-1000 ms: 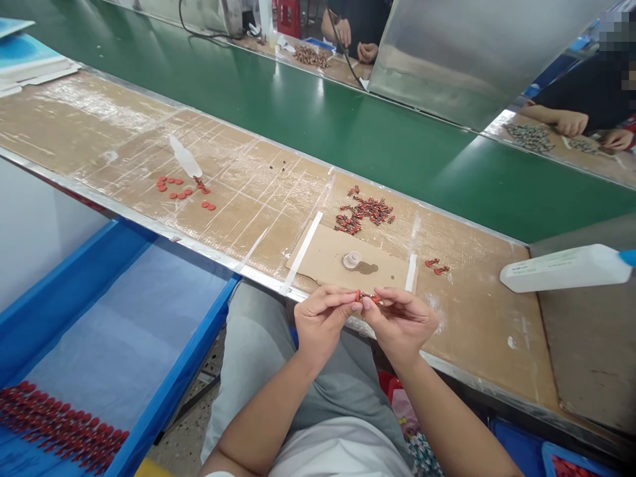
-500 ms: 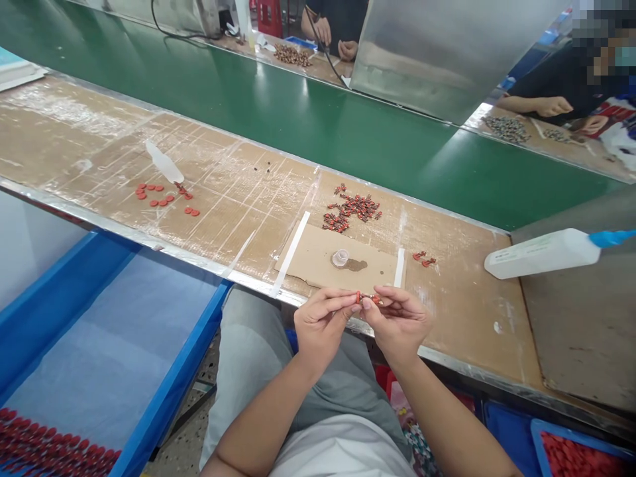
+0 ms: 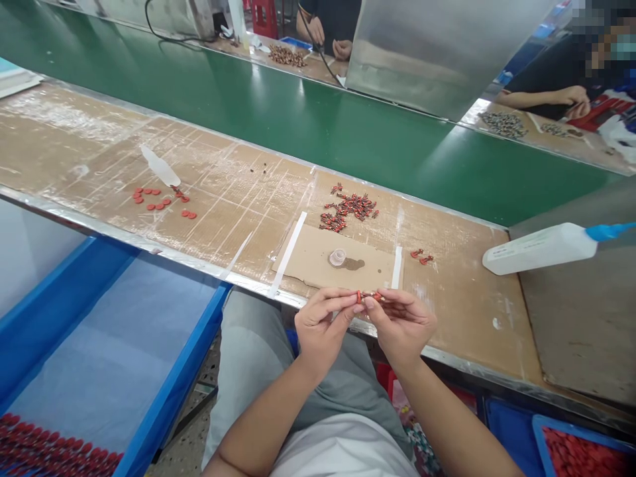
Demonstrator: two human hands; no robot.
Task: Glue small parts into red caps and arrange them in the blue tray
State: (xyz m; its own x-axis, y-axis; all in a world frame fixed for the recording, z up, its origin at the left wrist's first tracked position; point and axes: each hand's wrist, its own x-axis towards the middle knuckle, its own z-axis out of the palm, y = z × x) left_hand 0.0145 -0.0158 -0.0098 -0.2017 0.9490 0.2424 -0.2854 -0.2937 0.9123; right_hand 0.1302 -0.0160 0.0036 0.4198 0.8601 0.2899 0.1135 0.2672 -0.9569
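At the table's front edge, my left hand (image 3: 325,322) pinches a small red disc (image 3: 359,297) between thumb and fingertips. Closed on the other side, my right hand (image 3: 405,321) grips a small red-and-dark figure (image 3: 376,296) that meets the disc; fingers hide part of it. Just beyond my hands, a small clear cup (image 3: 337,257) stands on a cardboard sheet (image 3: 303,258) beside a dark wet stain. A pile of similar red-and-dark figures (image 3: 355,207) lies behind the cardboard. To the right lie a few figures on red discs (image 3: 421,256).
A white bottle with a blue nozzle (image 3: 541,248) lies tilted at the right. Several loose red discs (image 3: 159,207) and a whitish bottle (image 3: 159,165) lie to the left. A green belt (image 3: 278,109) runs behind; co-workers' hands (image 3: 574,99) show beyond. A blue-rimmed tray (image 3: 183,358) holds rows of red pieces.
The view has shifted slightly. My hands stay together on the disc and figure, with the right fingers moved a little. A co-worker's hand at far right has risen.
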